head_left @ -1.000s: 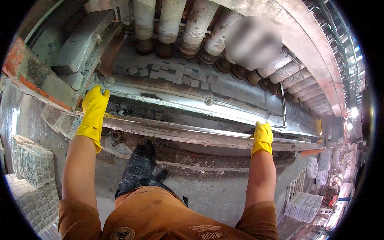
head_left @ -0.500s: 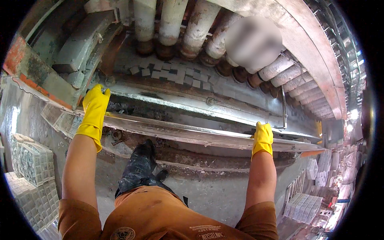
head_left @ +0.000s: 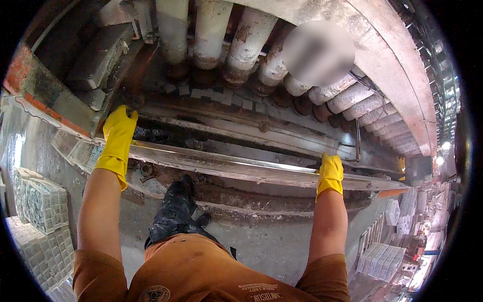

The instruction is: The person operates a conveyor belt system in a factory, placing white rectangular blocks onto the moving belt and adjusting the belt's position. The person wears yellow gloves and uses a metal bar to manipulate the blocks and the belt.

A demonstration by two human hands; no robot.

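Observation:
Both of my hands wear yellow rubber gloves. My left hand [head_left: 119, 135] is at the left end of the machine's trough, its fingers curled forward and down; what they hold, if anything, is hidden. My right hand [head_left: 330, 175] is closed over the long metal rim [head_left: 236, 163] on the near side of the trough. Beyond the rim runs a long metal beam [head_left: 211, 130]. Small pale square tiles [head_left: 246, 104] lie on the bed behind it, under a row of thick, dirty white cylinders [head_left: 209, 35] with brown lower ends.
A curved pale machine cover [head_left: 387, 50] arches over the cylinders. An orange-edged panel [head_left: 48, 93] stands at the left. Stacked plastic crates [head_left: 43, 201] are on the floor at left, with more crates [head_left: 381, 260] at right. A thin metal rod [head_left: 358, 141] stands near the beam's right end.
The cylinders and cover have shifted slightly toward me, hiding more of the tiles. Bright light has faded from the beam and bed. My hands have barely moved.

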